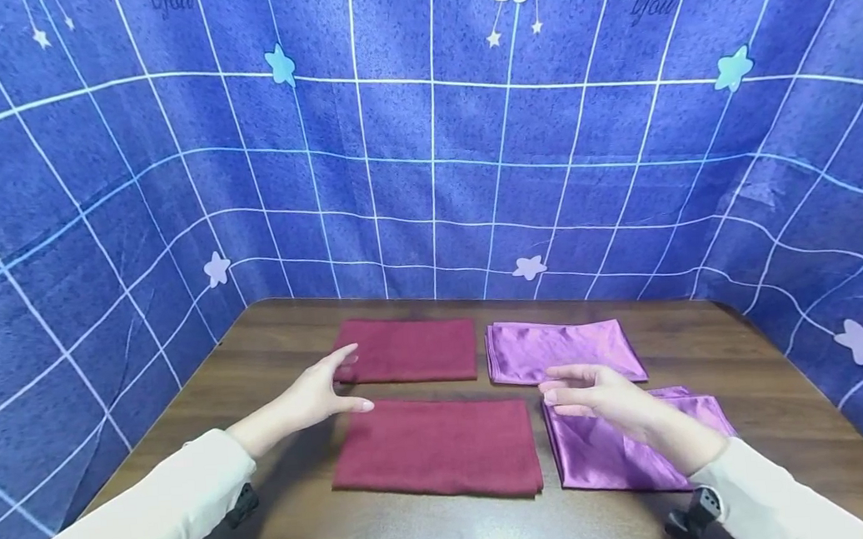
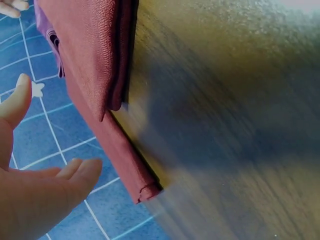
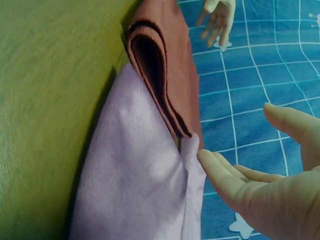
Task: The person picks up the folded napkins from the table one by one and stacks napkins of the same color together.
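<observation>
Two folded dark red cloths lie on the table, the far one [image 1: 410, 350] behind the near one [image 1: 436, 449]. To their right are two folded shiny purple cloths, a far one [image 1: 557, 346] and a near one [image 1: 602, 454]. My left hand [image 1: 316, 399] hovers by the left ends of the red cloths, thumb and fingers spread, holding nothing. Above the purple cloths is my right hand [image 1: 606, 399], its fingers loosely extended and nothing held; it covers part of the near purple cloth. In the right wrist view, the near red cloth's folded edge [image 3: 150, 65] shows its layers.
Everything lies on a brown wooden table [image 1: 284, 530] with rounded far corners. Around its back and sides hangs a blue curtain [image 1: 410, 179] with white grid lines and stars. Dark devices are strapped at the left wrist [image 1: 243, 506] and right wrist [image 1: 697, 516].
</observation>
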Available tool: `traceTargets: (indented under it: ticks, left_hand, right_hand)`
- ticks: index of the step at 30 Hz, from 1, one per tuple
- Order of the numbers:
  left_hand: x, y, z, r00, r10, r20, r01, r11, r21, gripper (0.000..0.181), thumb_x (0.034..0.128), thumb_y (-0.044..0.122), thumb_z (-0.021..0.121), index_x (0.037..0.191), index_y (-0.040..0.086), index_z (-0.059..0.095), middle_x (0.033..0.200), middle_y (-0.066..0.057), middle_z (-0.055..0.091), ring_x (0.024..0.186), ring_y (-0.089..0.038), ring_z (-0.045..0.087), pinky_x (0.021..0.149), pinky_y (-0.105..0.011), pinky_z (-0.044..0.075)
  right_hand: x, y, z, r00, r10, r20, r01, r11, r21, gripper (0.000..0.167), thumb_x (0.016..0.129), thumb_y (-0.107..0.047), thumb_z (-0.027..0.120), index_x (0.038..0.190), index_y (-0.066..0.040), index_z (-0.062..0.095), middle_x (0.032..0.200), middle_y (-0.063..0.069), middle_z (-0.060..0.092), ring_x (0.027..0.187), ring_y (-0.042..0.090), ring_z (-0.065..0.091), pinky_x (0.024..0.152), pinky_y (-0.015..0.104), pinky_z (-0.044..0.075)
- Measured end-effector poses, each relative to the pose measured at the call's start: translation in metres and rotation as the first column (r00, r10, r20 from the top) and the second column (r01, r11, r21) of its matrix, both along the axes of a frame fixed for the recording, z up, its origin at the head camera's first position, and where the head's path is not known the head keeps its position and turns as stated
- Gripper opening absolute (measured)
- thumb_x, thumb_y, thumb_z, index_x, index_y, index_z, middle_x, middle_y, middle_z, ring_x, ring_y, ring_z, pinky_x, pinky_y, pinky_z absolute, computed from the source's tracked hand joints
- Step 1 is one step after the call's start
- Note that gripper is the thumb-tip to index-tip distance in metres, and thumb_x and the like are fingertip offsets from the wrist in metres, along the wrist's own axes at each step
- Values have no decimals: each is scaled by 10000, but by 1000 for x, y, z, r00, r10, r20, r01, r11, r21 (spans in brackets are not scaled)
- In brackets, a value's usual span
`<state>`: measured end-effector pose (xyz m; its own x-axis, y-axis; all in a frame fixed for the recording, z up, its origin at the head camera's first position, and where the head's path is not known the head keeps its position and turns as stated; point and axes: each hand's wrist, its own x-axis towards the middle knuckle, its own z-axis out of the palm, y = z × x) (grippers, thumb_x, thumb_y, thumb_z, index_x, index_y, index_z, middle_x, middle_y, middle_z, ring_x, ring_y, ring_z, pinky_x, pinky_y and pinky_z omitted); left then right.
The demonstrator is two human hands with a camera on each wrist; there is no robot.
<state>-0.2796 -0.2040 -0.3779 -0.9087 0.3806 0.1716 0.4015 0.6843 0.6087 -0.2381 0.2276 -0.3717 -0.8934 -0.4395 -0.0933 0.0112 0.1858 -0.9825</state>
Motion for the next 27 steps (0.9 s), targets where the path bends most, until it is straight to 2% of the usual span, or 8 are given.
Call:
traceTargets:
  ticks: [3, 9, 13, 18, 22, 25, 27]
  left_hand:
    - [1, -2, 1, 999, 11, 35, -11, 1000, 1, 950, 745, 286, 838, 1441, -95, 315, 1384, -292, 487, 1239, -428, 508, 1035, -553, 420]
    - [8, -3, 0, 993, 31, 115, -34, 999, 25, 888, 735, 246, 844, 1389, -133, 379, 1351, -308, 505, 1234, -438, 506, 1022, -531, 443]
    - [13, -2, -3, 987, 42, 155, -51, 997, 56, 813, 726, 201, 846, 1332, -152, 434, 1292, -307, 546, 1185, -426, 545, 1003, -509, 465]
    - [15, -4, -7, 979, 76, 189, -86, 995, 47, 766, 721, 207, 851, 1300, -131, 480, 1218, -248, 607, 1085, -343, 597, 936, -451, 502]
    - [16, -8, -11, 967, 92, 238, -114, 990, 83, 759, 724, 200, 851, 1300, -127, 482, 1209, -240, 617, 1041, -308, 615, 846, -333, 522]
    - [18, -10, -13, 953, 78, 294, -126, 981, 146, 745, 742, 160, 835, 1308, -145, 458, 1224, -273, 598, 1030, -315, 614, 775, -294, 554]
    - [20, -10, -13, 939, 69, 336, -138, 973, 185, 741, 751, 134, 825, 1317, -153, 441, 1239, -288, 582, 1020, -306, 612, 737, -291, 572]
  right_hand:
    - [1, -1, -2, 998, 20, 59, -18, 999, -41, 734, 921, -137, 641, 1429, 179, 216, 1345, 315, 496, 1116, 252, 635, 997, 360, 499]
    - [6, -5, -2, 991, 72, 114, -63, 995, -82, 731, 935, -143, 615, 1419, 203, 190, 1277, 239, 581, 1138, 295, 620, 1004, 402, 492]
    - [8, -8, -2, 988, 84, 132, -71, 993, -96, 695, 950, -129, 582, 1409, 216, 190, 1291, 269, 567, 1123, 287, 629, 993, 399, 502]
    - [9, -12, -6, 985, 84, 148, -70, 992, -102, 665, 955, -105, 555, 1392, 239, 189, 1284, 298, 561, 1081, 264, 649, 982, 412, 510]
    - [10, -15, -8, 984, 67, 165, -52, 994, -98, 689, 944, -119, 578, 1385, 240, 189, 1176, 192, 647, 1054, 247, 654, 974, 430, 516]
    - [11, -17, -8, 983, 55, 176, -41, 995, -87, 702, 935, -129, 592, 1384, 234, 193, 1159, 135, 646, 1041, 238, 650, 964, 451, 521]
    - [11, -19, -7, 981, 43, 192, -28, 996, -80, 704, 928, -132, 601, 1384, 228, 203, 1196, 172, 613, 1034, 234, 647, 958, 467, 523]
